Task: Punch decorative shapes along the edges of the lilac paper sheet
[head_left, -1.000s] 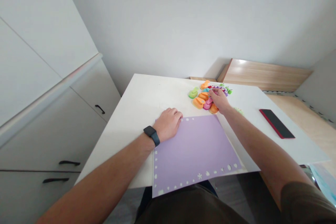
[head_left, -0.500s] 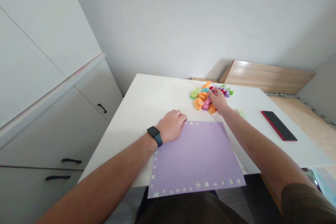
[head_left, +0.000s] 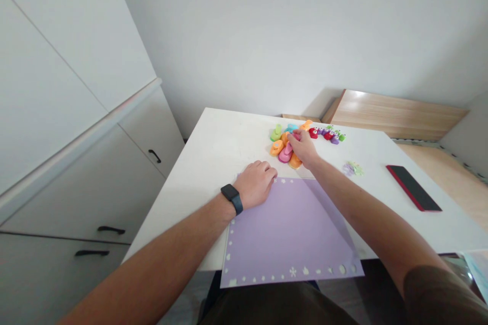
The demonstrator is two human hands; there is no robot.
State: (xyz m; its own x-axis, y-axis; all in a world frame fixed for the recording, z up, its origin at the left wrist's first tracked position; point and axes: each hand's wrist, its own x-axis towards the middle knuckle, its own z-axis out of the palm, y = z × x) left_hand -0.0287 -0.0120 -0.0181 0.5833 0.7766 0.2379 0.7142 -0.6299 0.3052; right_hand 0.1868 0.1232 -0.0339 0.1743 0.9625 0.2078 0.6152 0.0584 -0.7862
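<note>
My left hand, a dark watch on its wrist, rests with curled fingers on the top-left corner of a purple sheet whose edges are punched with small shapes. The sheet overhangs the near edge of the white table. My right hand reaches past the sheet into a cluster of colourful paper punches, fingers closed over one of them. An orange punch, a pink one and a green one lie at its left. A row of small punches lies just to its right.
A red-edged phone lies face up on the table's right side, with small paper cut-outs between it and the punches. White cabinets stand close on the left. A wooden board leans behind the table.
My right hand has slid left with the larger punches, away from the row of small ones. My left hand stays on the sheet's corner. The view has shifted a little.
</note>
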